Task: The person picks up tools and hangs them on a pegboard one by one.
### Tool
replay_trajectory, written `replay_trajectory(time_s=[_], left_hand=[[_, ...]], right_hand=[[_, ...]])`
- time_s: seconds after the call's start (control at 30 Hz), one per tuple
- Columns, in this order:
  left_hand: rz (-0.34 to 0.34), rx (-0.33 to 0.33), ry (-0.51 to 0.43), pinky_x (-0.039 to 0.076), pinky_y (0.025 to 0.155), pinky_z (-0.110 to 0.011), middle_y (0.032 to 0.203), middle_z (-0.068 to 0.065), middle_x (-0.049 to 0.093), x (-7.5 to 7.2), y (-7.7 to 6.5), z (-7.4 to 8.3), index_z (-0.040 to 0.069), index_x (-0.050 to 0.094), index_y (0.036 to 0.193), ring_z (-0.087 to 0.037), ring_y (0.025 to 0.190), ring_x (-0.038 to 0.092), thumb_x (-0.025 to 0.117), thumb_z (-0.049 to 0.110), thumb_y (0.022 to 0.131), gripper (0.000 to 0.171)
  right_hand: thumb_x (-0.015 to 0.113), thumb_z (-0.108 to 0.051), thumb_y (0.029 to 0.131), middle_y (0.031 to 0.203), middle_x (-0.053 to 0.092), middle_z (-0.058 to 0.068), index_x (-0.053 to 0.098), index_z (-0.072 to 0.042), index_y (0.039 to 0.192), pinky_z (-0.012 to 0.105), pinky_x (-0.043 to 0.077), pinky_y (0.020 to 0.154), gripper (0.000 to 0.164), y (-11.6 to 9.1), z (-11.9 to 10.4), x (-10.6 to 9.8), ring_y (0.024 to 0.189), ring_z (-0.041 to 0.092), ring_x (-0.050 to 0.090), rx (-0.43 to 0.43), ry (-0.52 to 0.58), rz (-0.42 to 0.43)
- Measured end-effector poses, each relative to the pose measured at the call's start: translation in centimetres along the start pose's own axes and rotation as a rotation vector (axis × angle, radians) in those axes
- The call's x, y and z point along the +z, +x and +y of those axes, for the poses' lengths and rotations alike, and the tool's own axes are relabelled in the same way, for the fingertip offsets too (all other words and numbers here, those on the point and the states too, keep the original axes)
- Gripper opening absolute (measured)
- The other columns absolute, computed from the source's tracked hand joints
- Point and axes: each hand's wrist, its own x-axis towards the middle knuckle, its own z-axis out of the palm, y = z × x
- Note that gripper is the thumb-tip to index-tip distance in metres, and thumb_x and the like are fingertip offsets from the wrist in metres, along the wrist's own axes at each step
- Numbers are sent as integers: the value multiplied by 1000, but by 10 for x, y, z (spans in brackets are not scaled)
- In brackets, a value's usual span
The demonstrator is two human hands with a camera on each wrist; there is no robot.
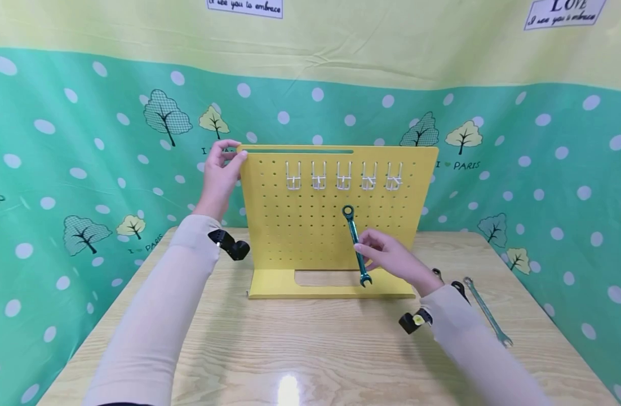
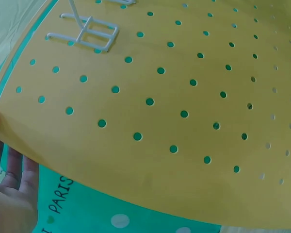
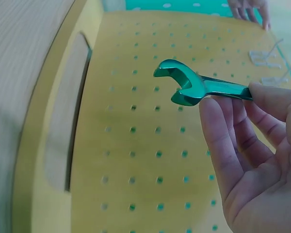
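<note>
A yellow pegboard [image 1: 300,237] stands upright on its base, with several white wire hooks [image 1: 318,176] in a row near its top. My left hand [image 1: 221,177] grips the board's upper left corner, thumb in front and fingers behind the edge, as the left wrist view partly shows. In front of the board's lower right half, my right hand [image 1: 389,256] pinches a green combination wrench [image 1: 356,242] by its shank. Its ring end points up and its open end [image 3: 184,85] points down. The wrench is below the hooks and apart from them.
On the wooden table [image 1: 290,338], to the right, lies another combination wrench [image 1: 488,313]. Next to it are a dark ring end [image 1: 458,287] and one more tool's end [image 1: 437,273], partly hidden by my right arm. A patterned green curtain [image 1: 77,163] hangs behind the table.
</note>
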Motion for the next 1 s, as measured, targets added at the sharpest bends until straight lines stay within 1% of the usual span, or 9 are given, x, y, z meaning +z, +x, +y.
replay_trajectory(time_s=[0.07, 0.23, 0.3, 0.53, 0.67, 0.77, 0.87, 1.0], left_hand=[[9, 1, 7, 49, 85, -34, 115, -2, 55, 1, 0, 0, 24, 57, 120, -18, 99, 57, 65, 28, 100, 22], [28, -2, 8, 49, 84, -34, 115, -2, 55, 2, -1, 0, 25, 57, 121, -17, 98, 57, 67, 29, 99, 25], [34, -3, 2, 49, 83, -33, 115, -2, 55, 2, -1, 0, 25, 57, 120, -17, 98, 58, 67, 30, 98, 25], [44, 12, -5, 50, 81, -32, 114, -2, 56, 3, -2, -1, 24, 57, 119, -18, 97, 58, 68, 29, 97, 25], [36, 8, -10, 50, 82, -33, 114, -2, 56, 2, -2, 0, 24, 57, 118, -18, 97, 58, 69, 28, 97, 24], [25, 0, -19, 50, 82, -34, 115, -3, 55, 2, -2, 1, 24, 57, 119, -18, 97, 58, 69, 28, 97, 25], [16, -8, -22, 50, 84, -35, 116, -3, 55, 2, -2, 2, 24, 57, 119, -18, 98, 58, 69, 28, 97, 26], [7, -15, -23, 50, 85, -35, 117, -3, 54, 2, -2, 2, 24, 57, 120, -19, 99, 58, 69, 28, 97, 26]], right_hand=[[58, -31, 104, 96, 59, 14, 57, -8, 109, 53, 58, 78, 24, 5, -6, 5, 90, 33, 61, -20, 6, -7], [58, -34, 103, 97, 59, 14, 57, -12, 108, 47, 60, 75, 23, 17, -20, 15, 91, 36, 60, -59, 3, -30], [58, -35, 103, 98, 60, 14, 57, -13, 108, 45, 60, 75, 23, 22, -26, 19, 92, 35, 60, -68, 2, -37], [58, -36, 103, 99, 59, 15, 57, -12, 110, 46, 60, 75, 26, 38, -42, 31, 94, 38, 59, -114, 38, -49], [58, -38, 103, 100, 59, 15, 57, -12, 111, 46, 59, 76, 28, 45, -51, 36, 94, 35, 60, -129, 59, -48], [59, -39, 102, 99, 59, 15, 57, -13, 111, 47, 59, 77, 28, 50, -56, 39, 95, 37, 59, -140, 79, -55], [59, -38, 102, 98, 58, 15, 57, -13, 110, 47, 59, 76, 26, 55, -59, 43, 95, 39, 59, -155, 89, -64], [58, -34, 103, 97, 59, 14, 57, -14, 108, 45, 60, 75, 21, 60, -64, 46, 93, 36, 59, -169, 85, -64]])
